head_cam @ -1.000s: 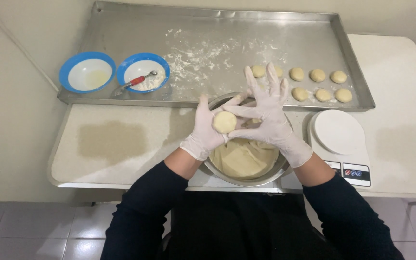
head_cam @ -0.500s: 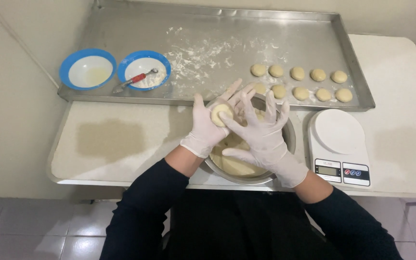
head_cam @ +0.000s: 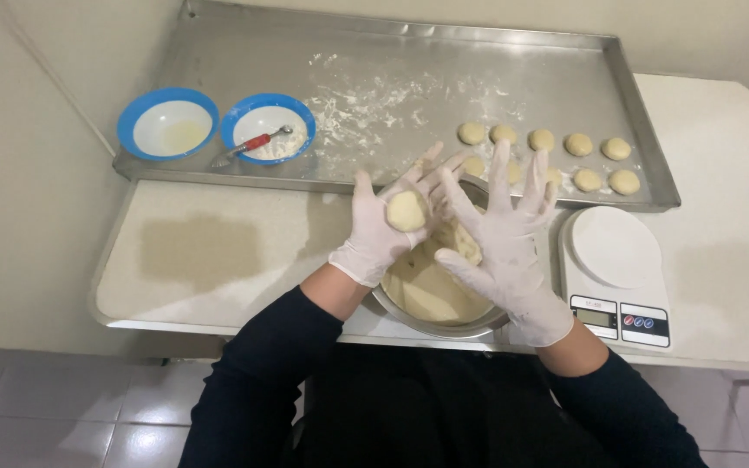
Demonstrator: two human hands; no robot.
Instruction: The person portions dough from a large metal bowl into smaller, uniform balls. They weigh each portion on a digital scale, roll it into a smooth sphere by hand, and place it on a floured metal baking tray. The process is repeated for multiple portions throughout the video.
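Both my hands wear white gloves above a metal bowl (head_cam: 392, 308) of pale dough (head_cam: 431, 286). My left hand (head_cam: 387, 227) cups a round flattened dough piece (head_cam: 407, 211) in its palm. My right hand (head_cam: 506, 247) hovers just right of it, fingers spread and pointing up, holding nothing. Several shaped dough rounds (head_cam: 578, 145) lie in two rows on the right part of the big metal tray (head_cam: 244, 61), partly hidden behind my right fingers.
Two blue-rimmed white bowls stand on the tray's left: one (head_cam: 167, 126) nearly empty, one (head_cam: 269, 126) with flour and a red-handled scoop (head_cam: 251, 146). Flour dusts the tray's middle. A white kitchen scale (head_cam: 610, 273) sits right of the metal bowl on the white counter (head_cam: 201, 251).
My right hand has lifted off the dough piece and opened, fingers spread, moving to the right. My left hand still cups the dough piece.
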